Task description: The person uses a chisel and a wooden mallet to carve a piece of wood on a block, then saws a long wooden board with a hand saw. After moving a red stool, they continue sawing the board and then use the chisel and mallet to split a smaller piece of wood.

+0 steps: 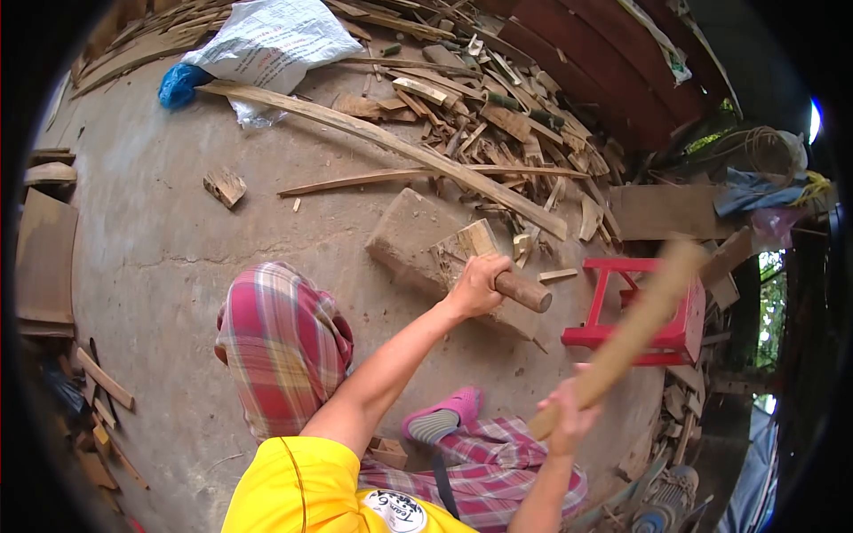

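My left hand [480, 284] is closed around a round wooden handle [526, 291], whose thick end sticks out to the right. What the handle joins to is hidden by the hand. Just beyond the fingers, a pale piece of wood [475, 238] rests on a large wooden block [404, 233] on the floor. On the right, my right hand [571, 416] grips a long, thick wooden stick [635, 324] near its lower end. The stick is raised at a slant, blurred by motion, and passes in front of a red plastic stool [600, 336].
Wood scraps [506, 115] are heaped at the back, with a long plank [382, 138] before them. A small wood chunk [225, 186] lies on the concrete floor. A white sack [275, 40] is at the top, boards [46, 258] at the left, and a motor [666, 499] at lower right.
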`<state>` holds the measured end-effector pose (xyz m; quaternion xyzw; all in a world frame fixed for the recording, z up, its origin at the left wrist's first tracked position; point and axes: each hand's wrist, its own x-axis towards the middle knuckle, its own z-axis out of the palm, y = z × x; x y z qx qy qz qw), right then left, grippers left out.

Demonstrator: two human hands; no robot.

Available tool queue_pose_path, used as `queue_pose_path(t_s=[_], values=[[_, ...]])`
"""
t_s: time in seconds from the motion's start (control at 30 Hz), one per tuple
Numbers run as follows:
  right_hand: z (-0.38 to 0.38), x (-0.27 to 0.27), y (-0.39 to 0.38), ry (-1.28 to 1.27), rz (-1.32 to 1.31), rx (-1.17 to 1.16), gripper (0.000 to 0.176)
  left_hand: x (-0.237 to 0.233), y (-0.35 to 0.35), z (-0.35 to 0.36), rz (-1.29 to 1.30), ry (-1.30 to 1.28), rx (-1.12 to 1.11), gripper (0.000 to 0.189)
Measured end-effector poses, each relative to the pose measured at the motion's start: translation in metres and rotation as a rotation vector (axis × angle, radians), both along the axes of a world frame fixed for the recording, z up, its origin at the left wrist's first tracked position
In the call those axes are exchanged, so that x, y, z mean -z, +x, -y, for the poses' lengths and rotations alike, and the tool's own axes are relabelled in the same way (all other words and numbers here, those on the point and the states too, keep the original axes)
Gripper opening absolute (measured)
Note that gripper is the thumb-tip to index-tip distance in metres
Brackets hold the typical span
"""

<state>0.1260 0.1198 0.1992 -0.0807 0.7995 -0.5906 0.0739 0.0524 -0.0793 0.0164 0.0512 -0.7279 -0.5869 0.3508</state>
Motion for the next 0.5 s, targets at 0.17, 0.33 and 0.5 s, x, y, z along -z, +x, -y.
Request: queue_pose_path(t_s=[0.17, 0.33, 0.5], values=[[-0.002, 0.044, -0.003, -0.137, -0.352, -0.053, 0.044, -0.005, 0.002, 0.004, -0.002, 0.064, 0.045, 0.023], [-0.015, 0.065, 0.007, 0.215, 0.187, -0.151, 0.044, 0.008, 0.003, 0.005, -0.010, -0.016, 0.037, 0.023], [-0.001, 0.107, -0.018, 0.054, 0.281, 0.033, 0.046, 0.001, 0.008, 0.027, 0.084, 0.228, 0.062, 0.027]])
